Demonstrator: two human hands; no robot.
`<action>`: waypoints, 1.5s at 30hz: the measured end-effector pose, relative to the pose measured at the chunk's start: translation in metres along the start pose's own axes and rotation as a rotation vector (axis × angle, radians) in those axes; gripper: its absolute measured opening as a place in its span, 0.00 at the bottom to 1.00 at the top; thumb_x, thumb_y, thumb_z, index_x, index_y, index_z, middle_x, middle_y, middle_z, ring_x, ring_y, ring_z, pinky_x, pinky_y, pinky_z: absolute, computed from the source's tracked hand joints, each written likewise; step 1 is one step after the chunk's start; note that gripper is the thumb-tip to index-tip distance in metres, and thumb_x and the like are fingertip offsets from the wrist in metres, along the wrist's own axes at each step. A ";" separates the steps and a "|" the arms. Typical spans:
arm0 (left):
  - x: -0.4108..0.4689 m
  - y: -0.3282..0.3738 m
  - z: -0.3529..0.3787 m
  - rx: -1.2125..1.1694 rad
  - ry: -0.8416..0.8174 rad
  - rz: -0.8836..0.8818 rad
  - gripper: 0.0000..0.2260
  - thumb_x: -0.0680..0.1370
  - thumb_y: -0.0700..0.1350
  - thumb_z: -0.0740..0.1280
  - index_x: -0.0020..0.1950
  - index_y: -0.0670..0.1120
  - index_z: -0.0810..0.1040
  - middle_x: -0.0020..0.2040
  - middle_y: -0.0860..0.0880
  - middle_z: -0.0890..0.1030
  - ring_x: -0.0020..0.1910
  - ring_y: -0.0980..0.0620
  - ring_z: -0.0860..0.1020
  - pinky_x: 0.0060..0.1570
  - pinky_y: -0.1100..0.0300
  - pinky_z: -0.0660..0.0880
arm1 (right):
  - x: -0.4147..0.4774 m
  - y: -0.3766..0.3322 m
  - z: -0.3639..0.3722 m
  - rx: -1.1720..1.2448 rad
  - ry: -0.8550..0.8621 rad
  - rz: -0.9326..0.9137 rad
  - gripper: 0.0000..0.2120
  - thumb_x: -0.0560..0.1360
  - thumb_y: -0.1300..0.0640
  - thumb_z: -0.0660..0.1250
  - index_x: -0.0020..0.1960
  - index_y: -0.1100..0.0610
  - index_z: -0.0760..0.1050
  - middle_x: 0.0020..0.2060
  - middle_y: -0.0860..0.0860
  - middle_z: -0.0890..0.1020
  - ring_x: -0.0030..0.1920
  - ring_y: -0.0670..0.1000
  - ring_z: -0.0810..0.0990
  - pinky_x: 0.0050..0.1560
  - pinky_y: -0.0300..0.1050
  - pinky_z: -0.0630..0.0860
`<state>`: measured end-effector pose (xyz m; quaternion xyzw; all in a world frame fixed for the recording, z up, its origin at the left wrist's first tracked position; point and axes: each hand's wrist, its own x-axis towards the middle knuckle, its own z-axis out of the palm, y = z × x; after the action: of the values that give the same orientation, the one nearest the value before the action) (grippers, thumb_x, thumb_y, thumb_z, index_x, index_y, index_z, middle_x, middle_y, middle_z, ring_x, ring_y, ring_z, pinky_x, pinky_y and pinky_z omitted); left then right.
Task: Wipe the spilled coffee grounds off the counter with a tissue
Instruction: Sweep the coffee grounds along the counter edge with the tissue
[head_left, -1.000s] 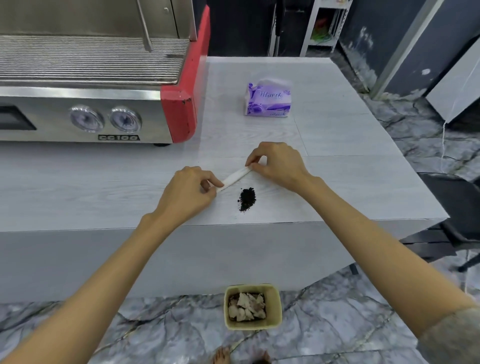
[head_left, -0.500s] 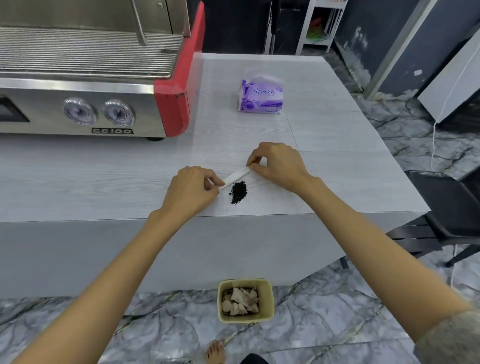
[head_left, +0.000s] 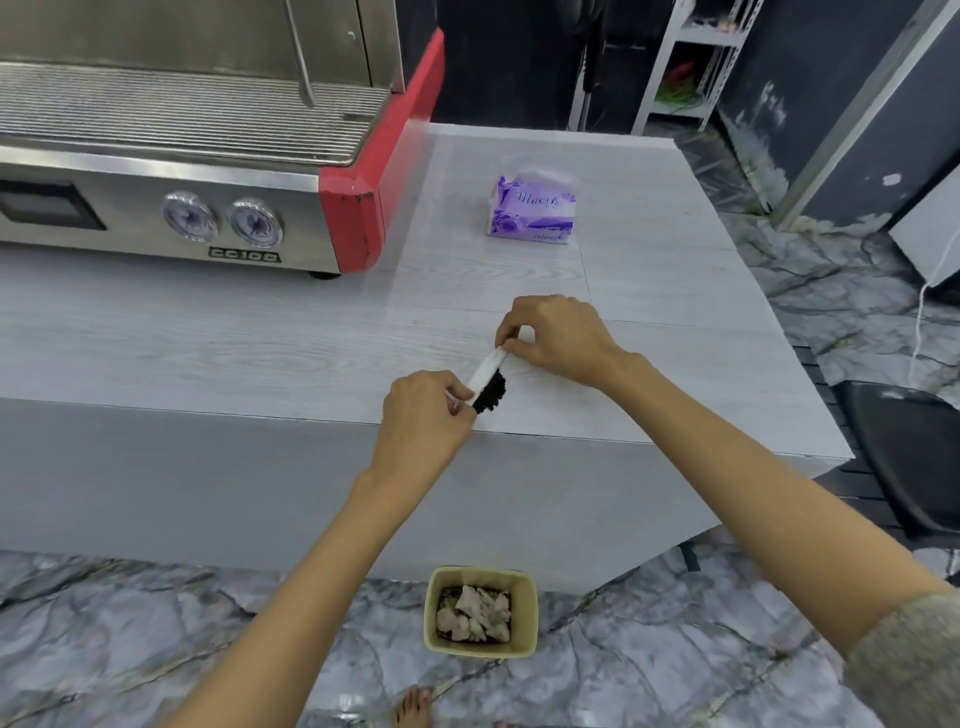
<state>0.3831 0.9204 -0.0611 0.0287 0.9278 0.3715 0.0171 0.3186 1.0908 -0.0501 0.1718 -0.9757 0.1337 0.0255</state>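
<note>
A folded white tissue (head_left: 485, 368) is stretched into a narrow strip between both hands, low on the pale wood-grain counter (head_left: 260, 353). My left hand (head_left: 426, 410) pinches its near end close to the counter's front edge. My right hand (head_left: 558, 335) pinches the far end. A dark heap of coffee grounds (head_left: 492, 392) lies pressed right against the strip's near side, a short way from the front edge.
A purple tissue pack (head_left: 532, 210) stands further back on the counter. A steel and red espresso machine (head_left: 208, 156) fills the back left. On the marble floor below the counter's edge sits a yellow bin (head_left: 480, 613) with crumpled tissues. A black chair (head_left: 904, 457) stands at right.
Both hands have drawn the tissue strip toward the front edge until it meets the grounds, which are now pushed into a longer heap along it. The view also shifted.
</note>
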 end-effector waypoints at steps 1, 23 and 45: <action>-0.001 0.004 0.004 -0.010 0.001 -0.005 0.09 0.72 0.37 0.65 0.48 0.42 0.82 0.39 0.44 0.83 0.37 0.51 0.75 0.38 0.61 0.69 | -0.003 0.004 -0.001 -0.001 -0.001 0.002 0.07 0.76 0.55 0.63 0.49 0.52 0.81 0.48 0.47 0.82 0.44 0.48 0.76 0.33 0.40 0.62; 0.072 0.014 0.003 0.145 -0.187 0.317 0.09 0.74 0.39 0.65 0.47 0.49 0.84 0.39 0.50 0.74 0.35 0.57 0.69 0.41 0.65 0.64 | -0.051 0.030 -0.008 0.086 0.111 0.362 0.08 0.74 0.57 0.63 0.48 0.52 0.81 0.47 0.48 0.83 0.49 0.52 0.80 0.43 0.42 0.67; 0.051 -0.013 -0.023 0.170 -0.229 0.314 0.09 0.72 0.37 0.66 0.46 0.46 0.83 0.39 0.47 0.76 0.34 0.59 0.70 0.37 0.72 0.63 | -0.037 -0.003 -0.007 0.124 0.054 0.279 0.07 0.74 0.56 0.64 0.48 0.51 0.81 0.48 0.47 0.82 0.49 0.50 0.79 0.43 0.43 0.67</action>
<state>0.3310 0.8986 -0.0545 0.2164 0.9319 0.2843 0.0617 0.3541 1.1023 -0.0462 0.0321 -0.9789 0.2005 0.0220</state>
